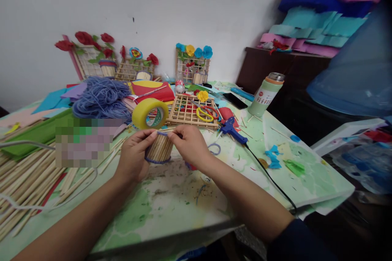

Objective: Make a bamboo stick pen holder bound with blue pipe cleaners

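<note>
A small basket of upright wooden sticks (159, 149), with blue cord round its top and bottom edges, is held above the near part of the table. My left hand (134, 153) grips its left side, thumb and fingers closed at the upper rim. At the right of the rim, my right hand (188, 142) pinches the basket's top edge by the blue cord. Just behind stands a roll of yellow tape (150, 114). A blue glue gun (232, 130) lies to the right of my right hand.
Wooden sticks (33, 183) and a blue cord bundle (101, 98) lie left on the green-patterned table (183, 208). Behind are a stick lattice (177, 114), scissors (205, 114) and a phone (235, 100). A bottle (266, 94) stands right; the glue gun's black cable (271, 177) crosses the right side.
</note>
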A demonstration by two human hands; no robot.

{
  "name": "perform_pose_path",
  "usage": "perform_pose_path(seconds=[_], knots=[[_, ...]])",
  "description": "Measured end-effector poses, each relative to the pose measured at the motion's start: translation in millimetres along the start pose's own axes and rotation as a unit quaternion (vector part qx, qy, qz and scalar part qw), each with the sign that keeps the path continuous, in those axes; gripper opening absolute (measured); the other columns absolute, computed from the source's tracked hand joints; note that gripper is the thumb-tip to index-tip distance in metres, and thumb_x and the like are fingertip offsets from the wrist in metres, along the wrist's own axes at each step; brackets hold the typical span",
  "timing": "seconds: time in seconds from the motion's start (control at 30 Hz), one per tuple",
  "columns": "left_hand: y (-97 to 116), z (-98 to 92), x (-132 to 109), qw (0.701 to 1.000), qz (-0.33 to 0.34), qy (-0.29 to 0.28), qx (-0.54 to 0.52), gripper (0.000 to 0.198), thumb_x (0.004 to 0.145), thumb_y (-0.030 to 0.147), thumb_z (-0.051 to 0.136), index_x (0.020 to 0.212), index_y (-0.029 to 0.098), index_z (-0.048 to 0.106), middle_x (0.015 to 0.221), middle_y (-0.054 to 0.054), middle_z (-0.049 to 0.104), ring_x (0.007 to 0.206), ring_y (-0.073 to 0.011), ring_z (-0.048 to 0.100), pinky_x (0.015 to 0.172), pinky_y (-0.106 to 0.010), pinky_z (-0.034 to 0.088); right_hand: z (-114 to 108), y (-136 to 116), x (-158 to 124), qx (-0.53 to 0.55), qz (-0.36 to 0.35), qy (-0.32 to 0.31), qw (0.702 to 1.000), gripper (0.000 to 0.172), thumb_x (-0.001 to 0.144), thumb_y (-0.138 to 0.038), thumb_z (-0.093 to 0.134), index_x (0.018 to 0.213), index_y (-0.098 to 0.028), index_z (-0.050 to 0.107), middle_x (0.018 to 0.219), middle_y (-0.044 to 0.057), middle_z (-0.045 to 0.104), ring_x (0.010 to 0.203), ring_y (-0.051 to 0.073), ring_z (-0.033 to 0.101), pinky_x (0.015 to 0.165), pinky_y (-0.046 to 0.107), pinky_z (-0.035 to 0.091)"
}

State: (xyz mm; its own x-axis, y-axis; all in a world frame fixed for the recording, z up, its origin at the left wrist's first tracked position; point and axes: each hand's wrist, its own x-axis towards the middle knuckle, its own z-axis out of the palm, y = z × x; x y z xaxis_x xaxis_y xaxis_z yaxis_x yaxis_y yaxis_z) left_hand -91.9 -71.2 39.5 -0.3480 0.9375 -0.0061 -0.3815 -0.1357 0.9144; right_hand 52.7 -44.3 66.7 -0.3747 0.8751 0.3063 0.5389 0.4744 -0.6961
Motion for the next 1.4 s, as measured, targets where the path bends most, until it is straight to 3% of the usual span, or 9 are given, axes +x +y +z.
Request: perform_pose_path(seconds=[0.17,0.33,0.7,0.87,1.0,1.17,1.4], knots=[[3.6,0.6,-1.7,1.0,-0.02,-0.016,-0.01,0.027,0.055,0.027,0.079,0.076,0.015,0.066,0.069,0.001,0.068,0.059,-0.0134,0.06,0.059,-0.026,0.05,-3.0,-1.1,0.5,-0.004,0.001,0.01,1.0,0.024,0.086,-0.032,0.052,0.072,-0.016,0.064,0.069,0.001,0.062,0.063,0.011,0.049,0.058,0.023,0.03],[8.2,1.7,-1.3,0.999,-0.025,0.003,-0.044,0.029,0.054,0.025,0.081,0.076,0.013,0.066,0.069,0.0,0.067,0.06,-0.0125,0.06,0.057,-0.024,0.05,-5.9,5.3,3.3,0.008,0.002,0.026,1.0,0.026,0.084,-0.033,0.055,0.066,-0.016,0.062,0.062,-0.001,0.057,0.059,0.01,0.045,0.056,0.023,0.028],[9.9,-0.6,1.0,0.998,-0.025,-0.005,-0.057,0.025,0.058,0.026,0.078,0.077,0.015,0.066,0.072,-0.001,0.067,0.061,-0.0128,0.059,0.056,-0.024,0.049,-9.2,22.2,15.1,0.17,0.016,0.043,0.984,0.025,0.074,-0.033,0.065,0.059,-0.015,0.056,0.053,-0.005,0.045,0.051,0.008,0.036,0.05,0.022,0.026],[6.8,-1.4,4.0,0.999,0.03,0.013,-0.037,0.027,0.056,0.026,0.08,0.077,0.014,0.066,0.071,0.001,0.066,0.063,-0.0118,0.058,0.059,-0.023,0.047,-12.3,13.8,6.7,0.153,-0.047,0.083,0.984,0.025,0.076,-0.034,0.064,0.06,-0.016,0.056,0.054,-0.004,0.048,0.053,0.008,0.039,0.052,0.022,0.028],[6.5,-2.7,5.6,0.995,0.087,0.021,-0.041,0.021,0.06,0.023,0.078,0.076,0.015,0.067,0.069,0.003,0.064,0.063,-0.0101,0.056,0.06,-0.021,0.045,-13.4,6.1,-2.5,0.13,-0.114,0.076,0.982,0.024,0.079,-0.034,0.061,0.063,-0.016,0.059,0.055,-0.003,0.051,0.052,0.008,0.04,0.053,0.022,0.03],[9.8,-3.3,5.1,0.997,0.05,0.012,-0.058,0.015,0.063,0.022,0.076,0.076,0.017,0.068,0.072,0.001,0.066,0.064,-0.0118,0.057,0.059,-0.022,0.047,-12.3,11.1,2.3,0.119,-0.094,0.072,0.986,0.025,0.079,-0.033,0.061,0.062,-0.016,0.058,0.056,-0.003,0.052,0.053,0.008,0.041,0.052,0.022,0.03],[12.3,-3.9,2.5,0.997,0.012,-0.005,-0.078,0.036,0.05,0.025,0.084,0.079,0.014,0.066,0.075,-0.001,0.068,0.065,-0.014,0.06,0.059,-0.024,0.051,-11.6,18.6,10.5,0.149,-0.071,0.053,0.985,0.025,0.077,-0.033,0.063,0.06,-0.015,0.057,0.055,-0.003,0.051,0.054,0.008,0.042,0.052,0.021,0.029]])
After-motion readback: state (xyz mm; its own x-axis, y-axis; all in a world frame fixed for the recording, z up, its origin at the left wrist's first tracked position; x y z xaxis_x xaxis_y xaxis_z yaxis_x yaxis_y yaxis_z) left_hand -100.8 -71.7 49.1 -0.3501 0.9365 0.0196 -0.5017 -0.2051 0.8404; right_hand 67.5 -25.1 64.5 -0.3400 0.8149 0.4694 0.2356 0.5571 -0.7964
